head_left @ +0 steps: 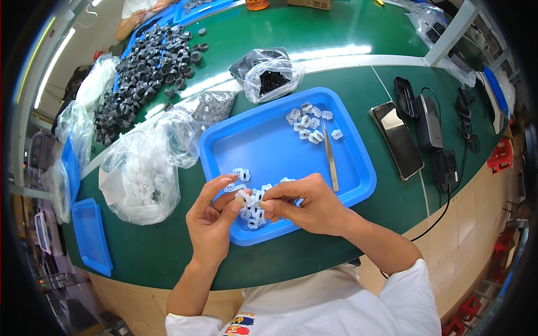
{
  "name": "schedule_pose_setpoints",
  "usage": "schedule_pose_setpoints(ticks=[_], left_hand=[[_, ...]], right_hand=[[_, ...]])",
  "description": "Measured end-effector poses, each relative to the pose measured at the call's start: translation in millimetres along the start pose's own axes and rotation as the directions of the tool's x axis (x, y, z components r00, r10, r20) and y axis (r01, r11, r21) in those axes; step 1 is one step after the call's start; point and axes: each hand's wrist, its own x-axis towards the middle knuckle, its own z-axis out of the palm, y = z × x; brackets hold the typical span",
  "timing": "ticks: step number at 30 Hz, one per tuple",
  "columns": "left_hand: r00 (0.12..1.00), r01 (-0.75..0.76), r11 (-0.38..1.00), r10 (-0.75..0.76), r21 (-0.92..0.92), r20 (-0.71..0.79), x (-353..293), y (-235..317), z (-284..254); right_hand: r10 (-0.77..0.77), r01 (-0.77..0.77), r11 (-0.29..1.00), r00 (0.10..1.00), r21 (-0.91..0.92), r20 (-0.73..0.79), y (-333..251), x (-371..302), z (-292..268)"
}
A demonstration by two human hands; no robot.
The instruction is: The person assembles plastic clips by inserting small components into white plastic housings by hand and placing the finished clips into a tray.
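Observation:
Over the near left part of a blue tray [358, 168], my two hands meet. Between the thumb and fingers of my left hand [212, 221] is a small white plastic part [244, 197]. The fingertips of my right hand [309, 204] are pinched together right beside that part; what they hold, if anything, is too small and hidden to make out. Loose white plastic parts [253, 219] lie in the tray under my fingers. Several more white parts [305, 120] form a group at the tray's far side. Brass-coloured tweezers [330, 159] lie near them.
Left of the tray lies a clear bag of white parts [143, 185]. Beyond it spread many dark grey caps [148, 70]. An open bag of black bits [273, 81] sits behind the tray. A phone [397, 140] and black devices lie right. Another person's hand [137, 17] shows far left.

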Motion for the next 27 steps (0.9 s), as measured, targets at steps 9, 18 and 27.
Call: schedule_pose_setpoints(ticks=[9, 18, 27], left_hand=[[0.961, 0.259, 0.882, -0.276, -0.393, 0.012, -8.8, -6.5, 9.4], [0.953, 0.258, 0.886, -0.299, -0.384, -0.049, -10.2, -12.5, 5.0], [0.947, 0.258, 0.907, -0.305, -0.333, -0.097, -12.8, -8.8, 9.2]], right_hand=[[0.027, -0.026, 1.0, 0.998, 0.016, -0.06, -1.4, -0.1, 8.1], [0.113, -0.109, 0.992, 0.991, 0.059, -0.069, -5.3, 1.1, 4.5], [0.222, -0.228, 0.965, 0.973, 0.129, 0.059, -7.3, 0.7, -2.7]])
